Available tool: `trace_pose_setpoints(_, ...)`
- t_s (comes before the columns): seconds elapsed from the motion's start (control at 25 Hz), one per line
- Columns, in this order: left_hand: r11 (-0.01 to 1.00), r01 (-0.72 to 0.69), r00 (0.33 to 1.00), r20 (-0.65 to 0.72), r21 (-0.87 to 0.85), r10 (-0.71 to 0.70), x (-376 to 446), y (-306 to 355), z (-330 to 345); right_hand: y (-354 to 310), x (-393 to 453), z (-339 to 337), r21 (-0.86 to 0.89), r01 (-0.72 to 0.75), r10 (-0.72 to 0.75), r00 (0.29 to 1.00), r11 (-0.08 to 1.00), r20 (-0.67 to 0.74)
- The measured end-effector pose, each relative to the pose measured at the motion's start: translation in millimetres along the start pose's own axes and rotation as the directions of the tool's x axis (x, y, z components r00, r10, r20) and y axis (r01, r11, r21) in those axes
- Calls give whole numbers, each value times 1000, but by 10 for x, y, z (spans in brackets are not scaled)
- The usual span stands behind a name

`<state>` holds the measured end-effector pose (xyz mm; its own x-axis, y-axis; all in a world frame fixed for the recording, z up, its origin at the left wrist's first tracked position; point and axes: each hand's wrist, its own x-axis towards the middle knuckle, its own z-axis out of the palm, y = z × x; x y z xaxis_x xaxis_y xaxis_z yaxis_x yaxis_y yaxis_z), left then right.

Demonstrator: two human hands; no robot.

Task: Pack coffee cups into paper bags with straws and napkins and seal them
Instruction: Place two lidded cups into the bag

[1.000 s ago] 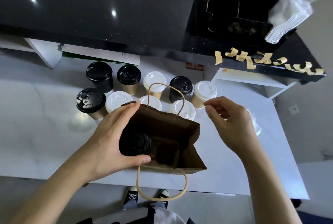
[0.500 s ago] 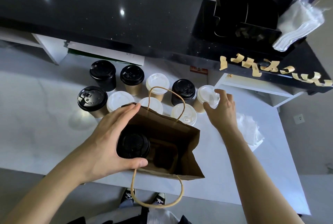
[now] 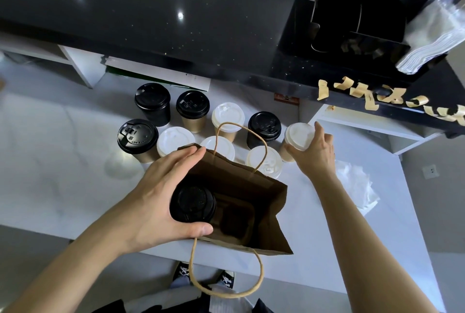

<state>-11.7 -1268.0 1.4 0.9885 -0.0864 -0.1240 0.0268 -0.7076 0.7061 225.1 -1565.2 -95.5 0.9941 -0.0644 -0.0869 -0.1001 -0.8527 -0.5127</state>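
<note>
A white worktop (image 3: 63, 161) fills the middle of the view, with a dark glossy counter (image 3: 151, 23) running along its far side. An open brown paper bag (image 3: 251, 186) stands on the near part of the worktop, its twisted paper handles looping up at the far and near rims. Inside it, on the left, sits a black-lidded cup (image 3: 193, 203), and a dark cardboard holder slot (image 3: 236, 219) lies just right of that cup. The left hand (image 3: 156, 199) is spread wide around the bag's left end, fingers laid along the far rim and thumb curled along the near rim, cradling the lidded cup between them. Beyond the bag a cluster of cups (image 3: 191, 121) stands in two rows on the worktop, some with black lids and some with white. At the right end of the cluster the right hand (image 3: 314, 154) grips a white-lidded cup (image 3: 298, 137), fingers curled round its right side; whether the cup is off the worktop I cannot tell. Crumpled white napkins (image 3: 357, 184) lie on the worktop just right of that forearm. Curled strips of tan tape (image 3: 372, 97) hang from the counter's edge at far right.
</note>
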Motion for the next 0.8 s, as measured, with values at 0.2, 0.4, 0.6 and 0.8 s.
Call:
trace_pose_setpoints(0.2, 993, -24, 999, -26, 119, 28, 15, 10, -2, -19, -264, -196, 135, 26, -17, 997, 991, -70)
trace_pose_setpoints(0.4, 966, -47, 995, -68, 254, 67, 50, -3, -63, -199, -611, -536, 239, 83, -45, 986, 968, -160)
trace_pose_setpoints(0.6, 959, -62, 992, -91, 277, 91, 64, 12, -73, -459, -1045, -1030, 365, 192, -112, 967, 911, -229)
trace_pose_setpoints(0.8, 947, -73, 990, -95, 311, 108, 90, 28, -79, -573, -1334, -1407, 396, 270, -153, 941, 878, -302)
